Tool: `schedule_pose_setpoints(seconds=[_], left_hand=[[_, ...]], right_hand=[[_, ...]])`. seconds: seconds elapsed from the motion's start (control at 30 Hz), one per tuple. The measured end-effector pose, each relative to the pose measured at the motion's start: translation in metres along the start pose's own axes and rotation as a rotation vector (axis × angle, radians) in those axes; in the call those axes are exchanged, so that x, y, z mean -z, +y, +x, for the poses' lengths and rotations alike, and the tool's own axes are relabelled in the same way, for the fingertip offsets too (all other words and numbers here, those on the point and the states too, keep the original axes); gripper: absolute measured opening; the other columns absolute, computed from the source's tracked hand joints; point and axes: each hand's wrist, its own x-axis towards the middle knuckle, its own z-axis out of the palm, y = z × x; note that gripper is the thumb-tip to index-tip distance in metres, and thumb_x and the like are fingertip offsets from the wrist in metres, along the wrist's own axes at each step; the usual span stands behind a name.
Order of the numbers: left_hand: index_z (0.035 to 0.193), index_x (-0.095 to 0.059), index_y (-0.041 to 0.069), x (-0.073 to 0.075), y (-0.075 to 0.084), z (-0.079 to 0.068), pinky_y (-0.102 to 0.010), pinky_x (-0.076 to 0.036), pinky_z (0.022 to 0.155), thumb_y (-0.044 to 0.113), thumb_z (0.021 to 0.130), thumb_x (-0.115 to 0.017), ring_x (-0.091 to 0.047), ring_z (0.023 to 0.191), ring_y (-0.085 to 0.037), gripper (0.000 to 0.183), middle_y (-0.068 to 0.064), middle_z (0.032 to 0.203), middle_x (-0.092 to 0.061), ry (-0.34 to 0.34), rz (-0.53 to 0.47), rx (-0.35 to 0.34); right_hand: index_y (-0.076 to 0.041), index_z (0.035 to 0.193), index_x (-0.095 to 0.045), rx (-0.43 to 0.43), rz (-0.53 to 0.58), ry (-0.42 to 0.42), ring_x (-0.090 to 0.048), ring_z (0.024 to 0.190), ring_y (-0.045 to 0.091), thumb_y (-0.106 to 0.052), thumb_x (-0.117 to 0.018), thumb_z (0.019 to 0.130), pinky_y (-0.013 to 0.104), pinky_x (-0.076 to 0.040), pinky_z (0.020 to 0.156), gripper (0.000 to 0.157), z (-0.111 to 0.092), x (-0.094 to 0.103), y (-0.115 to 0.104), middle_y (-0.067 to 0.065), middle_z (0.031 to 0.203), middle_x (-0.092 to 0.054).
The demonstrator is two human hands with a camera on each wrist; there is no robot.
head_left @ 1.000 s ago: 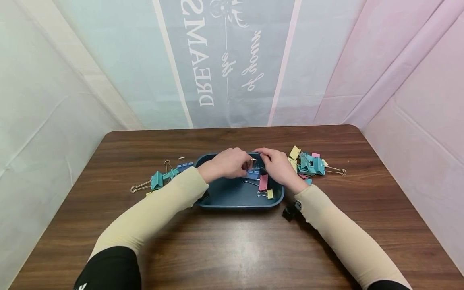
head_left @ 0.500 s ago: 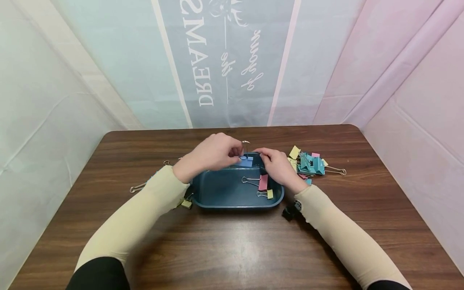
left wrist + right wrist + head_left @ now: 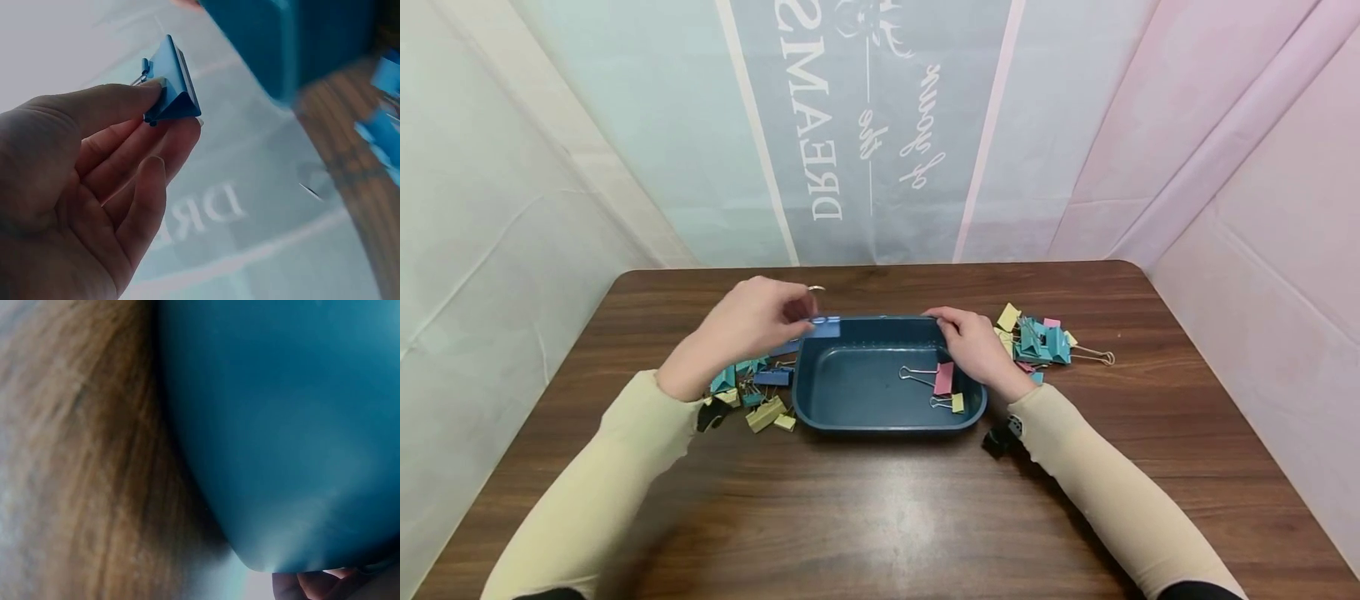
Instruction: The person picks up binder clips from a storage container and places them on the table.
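My left hand (image 3: 752, 321) pinches a blue binder clip (image 3: 826, 327) between thumb and fingers, raised over the back left corner of a dark blue tray (image 3: 850, 387). In the left wrist view that binder clip (image 3: 170, 78) is wedge-shaped, with a wire handle partly hidden behind the thumb. My right hand (image 3: 977, 346) grips the tray's rim at its back right corner; only a few of its fingers (image 3: 312, 584) show in the right wrist view. Inside the tray, toward the right, lie a pink binder clip (image 3: 944, 378) and a small yellow binder clip (image 3: 957, 403).
Left of the tray lies a loose pile of teal, blue and yellow binder clips (image 3: 766, 412), partly behind my left hand. Another pile of teal, yellow and pink binder clips (image 3: 1043, 342) sits to the right. All rest on a brown wooden table (image 3: 895, 517), with hanging fabric behind.
My left hand has lifted the blue binder clip from inside the tray and carried it leftward to the back left corner. The right hand stays on the rim.
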Motion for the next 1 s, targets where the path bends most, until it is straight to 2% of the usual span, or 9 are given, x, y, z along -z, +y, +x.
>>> schedule_pose_setpoints(seconds=[0.2, 0.33, 0.53, 0.73, 1.0], left_hand=[[0.092, -0.070, 0.016, -0.005, -0.036, -0.029, -0.042, -0.052, 0.075, 0.017, 0.088, -0.077, -0.068, 0.081, -0.014, 0.008, 0.004, 0.085, -0.071, 0.001, -0.010, 0.105], [0.090, -0.069, 0.015, -0.009, -0.052, -0.041, -0.043, -0.051, 0.076, 0.017, 0.088, -0.076, -0.067, 0.082, -0.016, 0.008, 0.004, 0.084, -0.070, -0.003, -0.022, 0.164], [0.091, -0.068, 0.015, -0.025, -0.065, -0.040, -0.044, -0.051, 0.078, 0.019, 0.088, -0.076, -0.067, 0.082, -0.016, 0.008, 0.004, 0.085, -0.070, -0.041, -0.070, 0.195], [0.089, -0.068, 0.016, -0.042, -0.069, -0.035, -0.043, -0.052, 0.074, 0.019, 0.087, -0.078, -0.066, 0.077, -0.013, 0.010, 0.006, 0.082, -0.069, -0.071, -0.050, 0.196], [0.090, -0.068, 0.016, -0.053, -0.074, -0.034, -0.042, -0.050, 0.071, 0.019, 0.086, -0.078, -0.062, 0.074, -0.013, 0.011, 0.006, 0.079, -0.065, -0.081, -0.019, 0.218]], right_hand=[[-0.016, 0.132, -0.064, 0.003, 0.006, -0.001, -0.043, 0.058, 0.026, -0.016, -0.045, 0.107, 0.039, -0.039, 0.057, 0.031, 0.000, -0.002, -0.001, 0.010, 0.118, -0.065], [-0.017, 0.132, -0.064, 0.003, 0.004, -0.001, -0.043, 0.059, 0.026, -0.016, -0.045, 0.107, 0.039, -0.039, 0.058, 0.031, 0.000, -0.001, -0.001, 0.010, 0.118, -0.065], [-0.017, 0.132, -0.063, 0.005, 0.008, 0.000, -0.045, 0.061, 0.025, -0.016, -0.045, 0.107, 0.039, -0.041, 0.060, 0.031, 0.000, -0.002, 0.000, 0.010, 0.119, -0.065], [-0.018, 0.132, -0.064, 0.022, -0.006, 0.002, -0.047, 0.061, 0.024, -0.017, -0.045, 0.107, 0.039, -0.041, 0.062, 0.031, -0.001, -0.002, 0.000, 0.010, 0.122, -0.065], [-0.018, 0.131, -0.064, 0.027, 0.001, 0.009, -0.046, 0.061, 0.025, -0.016, -0.045, 0.107, 0.039, -0.041, 0.061, 0.031, -0.001, -0.001, 0.001, 0.009, 0.122, -0.065]])
